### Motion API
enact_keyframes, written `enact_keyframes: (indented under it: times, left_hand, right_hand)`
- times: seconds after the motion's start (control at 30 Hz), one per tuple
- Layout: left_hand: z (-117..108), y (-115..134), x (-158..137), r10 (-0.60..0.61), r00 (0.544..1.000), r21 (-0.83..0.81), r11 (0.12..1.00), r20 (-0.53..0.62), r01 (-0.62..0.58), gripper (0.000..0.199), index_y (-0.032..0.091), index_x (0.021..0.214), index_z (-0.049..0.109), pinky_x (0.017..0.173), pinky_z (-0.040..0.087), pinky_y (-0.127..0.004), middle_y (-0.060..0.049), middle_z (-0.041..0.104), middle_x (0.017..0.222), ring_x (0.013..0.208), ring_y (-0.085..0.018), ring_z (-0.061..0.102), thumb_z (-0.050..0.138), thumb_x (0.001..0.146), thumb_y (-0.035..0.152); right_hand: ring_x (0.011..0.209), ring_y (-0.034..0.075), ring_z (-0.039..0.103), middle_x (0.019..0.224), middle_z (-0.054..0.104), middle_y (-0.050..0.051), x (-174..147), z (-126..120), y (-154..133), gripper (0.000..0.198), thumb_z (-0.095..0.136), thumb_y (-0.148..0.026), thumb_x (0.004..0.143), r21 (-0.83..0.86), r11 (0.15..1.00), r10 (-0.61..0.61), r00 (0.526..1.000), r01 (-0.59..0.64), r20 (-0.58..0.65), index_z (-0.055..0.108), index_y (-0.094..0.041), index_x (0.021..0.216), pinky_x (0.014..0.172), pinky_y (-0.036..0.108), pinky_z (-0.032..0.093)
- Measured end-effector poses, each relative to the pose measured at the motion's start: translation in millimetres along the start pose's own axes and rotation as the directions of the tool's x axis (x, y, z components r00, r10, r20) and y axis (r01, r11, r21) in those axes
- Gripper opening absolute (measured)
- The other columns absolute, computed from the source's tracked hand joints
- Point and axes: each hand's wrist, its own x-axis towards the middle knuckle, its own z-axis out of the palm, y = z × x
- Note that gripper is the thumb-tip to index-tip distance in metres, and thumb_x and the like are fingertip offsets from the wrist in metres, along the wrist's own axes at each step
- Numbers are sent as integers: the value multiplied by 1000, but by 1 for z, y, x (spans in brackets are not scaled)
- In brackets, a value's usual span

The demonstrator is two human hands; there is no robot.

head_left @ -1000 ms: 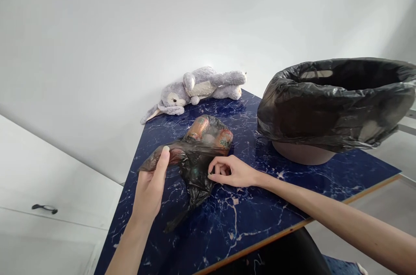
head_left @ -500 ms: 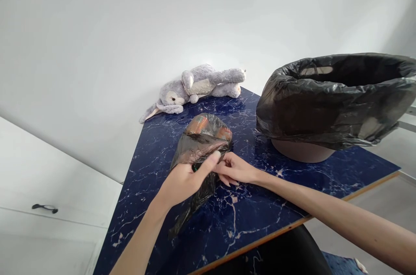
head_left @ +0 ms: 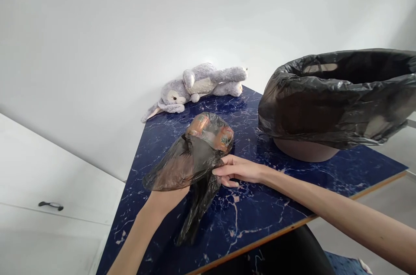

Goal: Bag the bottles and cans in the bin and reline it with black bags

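Note:
A thin black see-through plastic bag (head_left: 199, 153) lies on the table, with orange packages (head_left: 199, 125) showing through its far end; their kind is not clear. My right hand (head_left: 238, 170) pinches the bag's edge between thumb and fingers on the right side. My left hand (head_left: 177, 179) is behind the dark film, seen only dimly through it, with the wrist bare below. Its fingers are too veiled to make out. A twisted tail of the bag hangs down between my hands toward the table's near edge.
A bin lined with a black bag (head_left: 325, 110) stands on the right of the blue marbled table (head_left: 260, 218). A grey plush bunny (head_left: 198, 84) lies against the wall at the back. A black chair (head_left: 289, 251) is below the front edge; a white cabinet (head_left: 48, 231) is at left.
My left hand has gone from lying on top of the bag to behind its film, and the bag has spread left over it. My right hand still holds the edge.

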Motion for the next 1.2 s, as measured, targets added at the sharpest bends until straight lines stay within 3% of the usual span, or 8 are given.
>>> enact_keyframes:
  times: [0.13,0.23,0.37,0.5,0.67,0.93,1.2]
  left_hand:
    - [-8,-20,-12,33,993,113,993,112,-45,22,28,93,82,95,62,-54,-13,83,106,102,-38,77,68,96,45]
    - [-15,-39,-18,10,996,194,981,86,-27,22,29,95,83,92,63,-57,-14,84,111,102,-43,77,65,91,40]
    - [-24,-57,-26,-5,1000,256,967,3,4,28,27,103,83,101,61,-56,-13,85,107,113,-42,76,59,93,37]
    - [-18,-48,-34,23,1000,284,958,14,-26,35,28,113,83,102,62,-56,-12,84,116,110,-39,78,51,99,34]
    - [9,-22,-36,90,994,308,946,59,-104,42,27,133,76,116,55,-61,-12,74,144,136,-41,67,51,100,25]
    - [35,-28,-29,133,987,330,931,95,-157,29,27,115,79,113,56,-57,-12,80,126,129,-38,69,53,103,27]
    - [32,-30,-37,113,990,368,920,84,-136,36,21,128,76,105,60,-64,-19,75,138,131,-47,68,47,108,32]
  right_hand:
    - [50,8,51,72,68,2,0,0,2,39,79,-47,99,-14,999,36,996,-35,86,74,-13,80,54,26,41]
    - [52,8,51,71,67,0,-1,1,3,38,80,-50,98,-24,998,60,991,-58,122,76,-13,85,55,26,45]
    - [54,8,54,69,66,-1,-3,4,1,38,78,-49,100,-48,995,92,984,-86,153,76,-13,89,55,24,44]
    - [54,8,54,65,65,-2,-4,4,1,38,76,-48,102,-74,993,107,981,-96,162,76,-13,89,54,23,41]
    - [54,9,55,65,64,-2,-4,3,2,37,75,-48,103,-79,993,102,981,-90,166,76,-14,89,54,24,41]
    - [54,9,55,65,65,-2,-3,2,1,38,76,-50,101,-97,990,116,979,-101,168,77,-14,90,54,23,42]
    - [55,9,56,64,65,-2,-3,2,-1,36,77,-48,101,-100,989,128,977,-112,171,78,-13,90,55,23,43]
